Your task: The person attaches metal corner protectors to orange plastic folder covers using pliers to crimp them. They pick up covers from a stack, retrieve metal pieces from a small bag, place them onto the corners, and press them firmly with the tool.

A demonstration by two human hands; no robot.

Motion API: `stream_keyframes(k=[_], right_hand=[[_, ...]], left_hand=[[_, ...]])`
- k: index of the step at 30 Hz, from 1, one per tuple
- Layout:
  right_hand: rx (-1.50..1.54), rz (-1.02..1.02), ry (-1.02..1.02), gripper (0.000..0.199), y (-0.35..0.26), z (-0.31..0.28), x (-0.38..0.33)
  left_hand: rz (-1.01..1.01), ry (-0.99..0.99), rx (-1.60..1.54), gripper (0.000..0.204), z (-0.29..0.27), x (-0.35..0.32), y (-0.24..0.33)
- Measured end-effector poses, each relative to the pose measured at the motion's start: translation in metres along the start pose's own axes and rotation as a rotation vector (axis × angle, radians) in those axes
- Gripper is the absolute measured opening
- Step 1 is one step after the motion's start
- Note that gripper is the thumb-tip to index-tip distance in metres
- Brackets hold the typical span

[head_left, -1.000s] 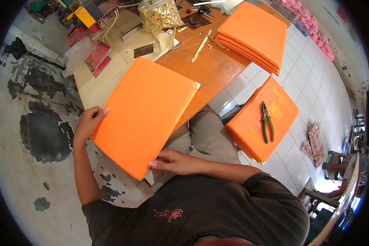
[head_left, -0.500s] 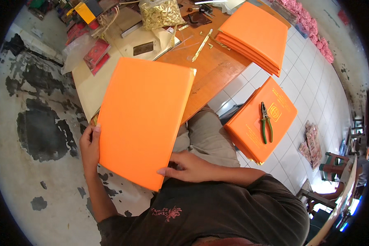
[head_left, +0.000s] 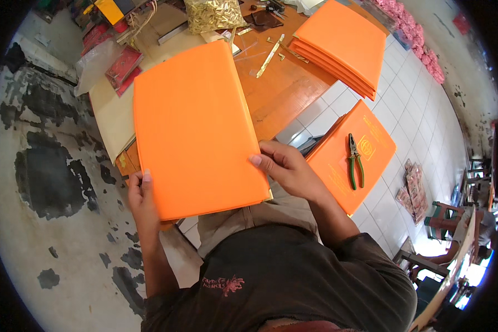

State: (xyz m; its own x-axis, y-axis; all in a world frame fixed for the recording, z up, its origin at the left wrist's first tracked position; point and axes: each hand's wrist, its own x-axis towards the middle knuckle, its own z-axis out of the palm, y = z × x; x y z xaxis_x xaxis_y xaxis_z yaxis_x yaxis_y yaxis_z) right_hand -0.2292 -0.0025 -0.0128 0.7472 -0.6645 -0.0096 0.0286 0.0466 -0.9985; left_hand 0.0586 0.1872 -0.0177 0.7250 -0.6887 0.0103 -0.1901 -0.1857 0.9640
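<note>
Between my two hands is a blank orange folder cover [head_left: 196, 133], tilted above my lap and the table edge. My left hand [head_left: 140, 196] grips its left edge near the bottom, thumb on top. Along the right edge, my right hand [head_left: 282, 166] pinches it with the thumb above and the fingers mostly underneath. A gold metal corner [head_left: 270, 195] shows at the cover's lower right. To the right sits a pile of orange folders [head_left: 379, 146] with gold print, and pliers [head_left: 355, 166] with green handles lie on top of it.
Another stack of orange folders [head_left: 343, 47] rests on the orange table [head_left: 293, 94]. Farther back are a clear bag of gold metal pieces [head_left: 213, 15], a gold strip [head_left: 270, 56] and red packets [head_left: 123, 65]. A peeling wall [head_left: 50, 177] stands close on the left; pink bundles [head_left: 420, 39] line the far wall.
The cover has turned; its visible gold corner was at the upper right and is now at the lower right. My right hand has moved up from the bottom corner to the right edge.
</note>
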Motion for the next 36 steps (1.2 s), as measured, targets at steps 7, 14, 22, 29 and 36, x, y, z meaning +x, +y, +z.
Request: stream_keyframes(k=[7,14,22,29,36], right_hand=[[-0.073,0.106,-0.009,0.044,-0.011,-0.020,0.015],[-0.121,0.180,0.087,0.046,0.007,-0.034,0.024],[-0.006,0.148,0.274,0.035,0.023,-0.043,0.009],[-0.021,0.268,0.336,0.028,0.016,-0.061,-0.030],[-0.121,0.171,0.371,0.030,0.009,-0.050,-0.061]], left_hand=[[0.053,-0.028,0.203,0.034,0.014,-0.007,0.009],[0.019,-0.086,0.456,0.035,0.014,-0.009,0.020],[0.054,-0.198,0.751,0.038,0.004,0.019,0.054],[0.827,-0.564,0.598,0.018,0.069,0.072,0.088],[1.209,-1.099,0.474,0.046,0.161,0.096,0.089]])
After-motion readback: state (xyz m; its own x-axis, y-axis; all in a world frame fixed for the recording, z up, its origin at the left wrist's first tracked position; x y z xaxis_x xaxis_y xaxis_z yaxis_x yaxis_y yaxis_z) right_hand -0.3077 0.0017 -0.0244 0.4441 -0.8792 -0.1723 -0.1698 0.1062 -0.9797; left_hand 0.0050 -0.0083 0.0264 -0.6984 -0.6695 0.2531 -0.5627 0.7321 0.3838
